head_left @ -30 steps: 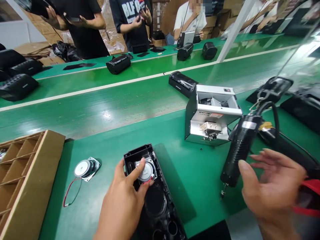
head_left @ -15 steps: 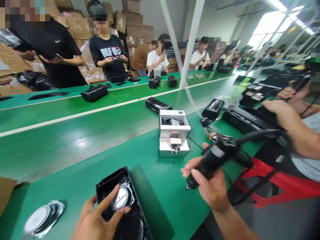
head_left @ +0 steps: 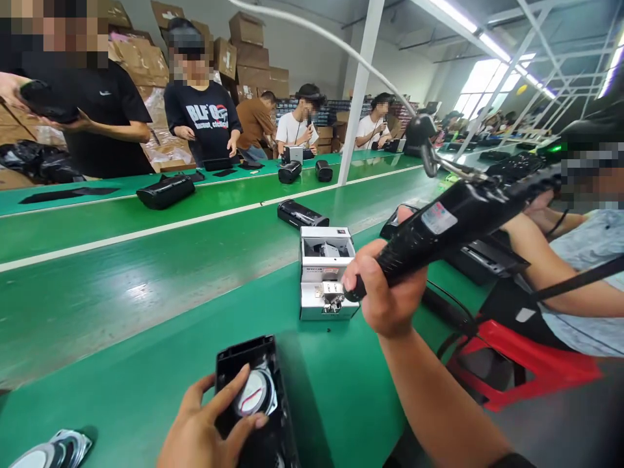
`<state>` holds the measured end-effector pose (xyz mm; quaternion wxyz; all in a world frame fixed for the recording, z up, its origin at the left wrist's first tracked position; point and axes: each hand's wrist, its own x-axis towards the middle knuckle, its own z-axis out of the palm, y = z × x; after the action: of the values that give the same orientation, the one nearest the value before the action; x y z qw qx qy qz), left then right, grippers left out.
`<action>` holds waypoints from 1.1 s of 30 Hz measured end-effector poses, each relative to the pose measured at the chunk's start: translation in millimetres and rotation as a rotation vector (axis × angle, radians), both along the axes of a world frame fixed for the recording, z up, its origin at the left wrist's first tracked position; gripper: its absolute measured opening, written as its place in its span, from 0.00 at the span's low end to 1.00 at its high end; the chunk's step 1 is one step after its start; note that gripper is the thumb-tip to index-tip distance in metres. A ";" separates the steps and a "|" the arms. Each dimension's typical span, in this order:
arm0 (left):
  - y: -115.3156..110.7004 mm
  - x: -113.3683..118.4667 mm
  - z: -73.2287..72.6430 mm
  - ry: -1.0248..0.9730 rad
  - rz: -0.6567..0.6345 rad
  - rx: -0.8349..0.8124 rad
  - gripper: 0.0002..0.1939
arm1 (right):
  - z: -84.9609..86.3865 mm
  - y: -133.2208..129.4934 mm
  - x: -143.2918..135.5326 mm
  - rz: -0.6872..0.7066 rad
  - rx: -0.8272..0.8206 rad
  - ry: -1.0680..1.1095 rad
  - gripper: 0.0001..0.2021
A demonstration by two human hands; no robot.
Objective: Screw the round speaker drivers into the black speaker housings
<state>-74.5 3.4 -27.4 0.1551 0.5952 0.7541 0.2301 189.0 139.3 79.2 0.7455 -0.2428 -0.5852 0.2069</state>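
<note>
My left hand (head_left: 209, 416) grips a round speaker (head_left: 254, 390) between thumb and fingers, inside a black open housing (head_left: 285, 416) on the green bench. In my right hand (head_left: 390, 292) is a black electric screwdriver (head_left: 429, 234), held at a slant with its lower end at the front of a white screw feeder (head_left: 327, 276). The screwdriver's tip is hidden at the feeder. A small dark screw (head_left: 328, 330) lies in front of the feeder. Another speaker (head_left: 53, 452) rests at the lower left.
Behind the feeder lies a black housing (head_left: 302, 213); another (head_left: 166, 191) sits on the far green belt. A red stool (head_left: 531, 370) stands at the right, beside a person's arm (head_left: 550, 266). Several people stand or sit across the belt. A cable hangs from above.
My right hand has moved up and left with the screwdriver, from over the bench to the feeder. My left hand stays on the speaker. The whole view has shifted.
</note>
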 end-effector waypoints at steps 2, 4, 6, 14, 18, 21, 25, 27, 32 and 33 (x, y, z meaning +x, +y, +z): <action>10.2 11.0 10.9 -0.022 -0.081 -0.081 0.23 | -3.7 9.5 -5.3 0.012 0.009 -0.036 0.15; 15.5 18.0 21.2 -0.033 -0.119 -0.187 0.25 | -11.3 16.2 -9.7 0.012 -0.038 -0.056 0.13; 14.8 21.9 29.1 -0.046 -0.126 -0.225 0.26 | -16.8 19.5 -12.6 -0.008 -0.121 -0.038 0.17; 1.6 25.4 29.1 -0.086 -0.178 -0.070 0.25 | -9.0 -10.5 -4.6 0.240 -0.397 0.026 0.23; 0.8 22.6 25.4 -0.135 -0.189 -0.089 0.26 | 0.3 -41.2 -9.0 0.313 -0.307 0.132 0.15; -1.4 20.8 22.7 -0.102 -0.184 -0.086 0.24 | 8.2 -53.7 -23.4 0.347 -0.252 0.194 0.12; -3.1 19.0 17.7 -0.074 -0.188 -0.100 0.26 | 1.5 -52.1 -46.4 0.418 -0.207 0.224 0.14; -3.5 17.9 15.7 -0.065 -0.199 -0.110 0.28 | -10.2 -47.3 -54.6 0.452 -0.194 0.169 0.15; -5.3 15.6 17.3 -0.098 -0.227 -0.108 0.28 | -38.5 -39.0 -63.8 0.394 -0.229 0.036 0.08; -5.5 15.6 18.3 -0.111 -0.227 -0.117 0.28 | -41.7 -38.4 -64.6 0.393 -0.243 0.023 0.04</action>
<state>-58.9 -2.0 -9.1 0.2561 0.6528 0.6844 0.1995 124.4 100.8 37.5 0.6628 -0.2097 -0.5835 0.4199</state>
